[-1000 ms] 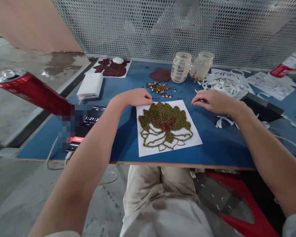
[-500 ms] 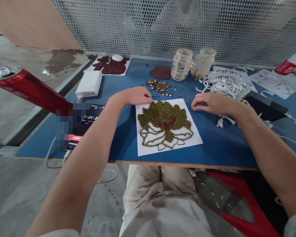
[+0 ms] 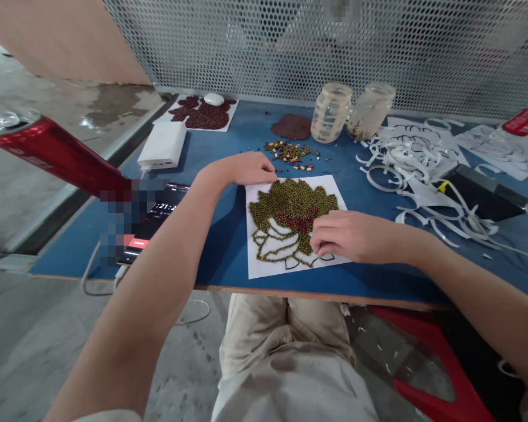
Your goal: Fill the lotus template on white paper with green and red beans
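Left hand lies knuckles up on the blue tabletop, to the right of a red drinks can and a white power bank. Its curled fingertips pin the top-left corner of the white paper sheet, and it cannot be told whether they enclose anything. The sheet lies at the near edge and carries a lotus picture of green beans with a red-bean centre, its lower petals only outlined. A loose pile of mixed beans sits just beyond it. The right hand has just come off the bare table beside the sheet and now rests on the picture's lower right, fingers drawn into a pinch. No bean shows between them. So work has shifted to those unfilled petals. Curled white paper strips lie well to the right.
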{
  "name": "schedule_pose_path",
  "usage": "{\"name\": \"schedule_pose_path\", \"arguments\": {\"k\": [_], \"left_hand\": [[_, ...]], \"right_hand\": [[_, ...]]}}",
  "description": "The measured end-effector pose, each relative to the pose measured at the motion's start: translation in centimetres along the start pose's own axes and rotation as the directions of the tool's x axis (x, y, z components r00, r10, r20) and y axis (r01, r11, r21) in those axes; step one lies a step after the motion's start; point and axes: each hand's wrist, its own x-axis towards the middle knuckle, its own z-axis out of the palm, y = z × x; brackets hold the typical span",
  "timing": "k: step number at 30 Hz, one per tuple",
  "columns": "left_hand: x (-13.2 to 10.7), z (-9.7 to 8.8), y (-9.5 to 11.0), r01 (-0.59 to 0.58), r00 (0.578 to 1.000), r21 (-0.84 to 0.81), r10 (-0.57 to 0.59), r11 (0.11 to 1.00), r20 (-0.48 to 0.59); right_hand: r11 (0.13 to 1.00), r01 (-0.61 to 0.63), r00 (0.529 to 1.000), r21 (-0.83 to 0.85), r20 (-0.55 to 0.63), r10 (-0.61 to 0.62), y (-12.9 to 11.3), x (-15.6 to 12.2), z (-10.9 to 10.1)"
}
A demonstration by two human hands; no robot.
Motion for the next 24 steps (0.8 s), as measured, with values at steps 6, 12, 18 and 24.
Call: {"name": "schedule_pose_path", "arguments": {"k": [6,12,18,24], "left_hand": [[-0.1,0.1,-0.1,0.000,1.000,0.015,0.000,1.000,-0.002],[0.0,0.1,-0.2,-0.001,1.000,0.015,0.001,1.000,-0.002],[-0.1,0.0,0.0,0.009,1.000,0.014,-0.009,1.000,0.001],[0.0,0.1,-0.3,0.001,1.000,0.012,-0.001,1.000,-0.001]], "right_hand": [[0.990,0.122,0.991,-0.074,-0.045,-0.126,-0.3,0.4,1.3],[0.981,0.153,0.985,-0.121,-0.057,-0.161,-0.4,0.4,1.4],[0.982,0.156,0.983,-0.108,-0.078,-0.165,-0.3,0.6,1.3],[0.985,0.143,0.985,-0.093,-0.081,-0.150,0.1,0.6,0.8]]}}
